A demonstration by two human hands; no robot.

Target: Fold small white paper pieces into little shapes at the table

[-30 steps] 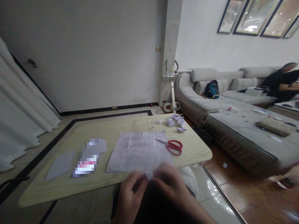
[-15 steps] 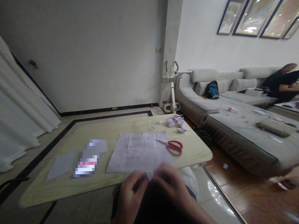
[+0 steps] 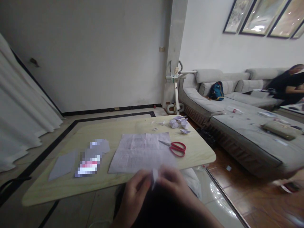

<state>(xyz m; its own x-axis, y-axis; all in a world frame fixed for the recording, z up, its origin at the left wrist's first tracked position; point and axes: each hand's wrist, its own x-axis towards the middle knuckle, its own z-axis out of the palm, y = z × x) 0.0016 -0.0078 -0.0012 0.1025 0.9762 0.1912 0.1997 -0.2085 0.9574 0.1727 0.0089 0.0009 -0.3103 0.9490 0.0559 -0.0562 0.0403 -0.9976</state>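
A small folded piece of white paper (image 3: 154,177) is pinched between my two hands at the near edge of the table. My left hand (image 3: 139,186) grips it from the left, fingers closed. From the other side my right hand (image 3: 173,183) holds it, thumb and fingers bent together and slightly blurred. Just beyond them lies a large printed sheet (image 3: 140,152) with fold creases. Red-handled scissors (image 3: 177,148) rest on its right edge, blades pointing left. Several folded paper shapes (image 3: 174,123) sit at the table's far right corner, with small paper scraps (image 3: 155,129) beside them.
The pale wooden table (image 3: 118,125) has rounded corners. On its left are a white sheet (image 3: 63,164) and a pixelated item (image 3: 89,164). A grey sofa (image 3: 237,126) with a blue backpack (image 3: 216,91) stands to the right, where a person (image 3: 288,84) sits.
The folded paper has turned between my fingers, from a wide triangle pointing down to a narrow upright shape. The hands stay in about the same place; the view shifts slightly.
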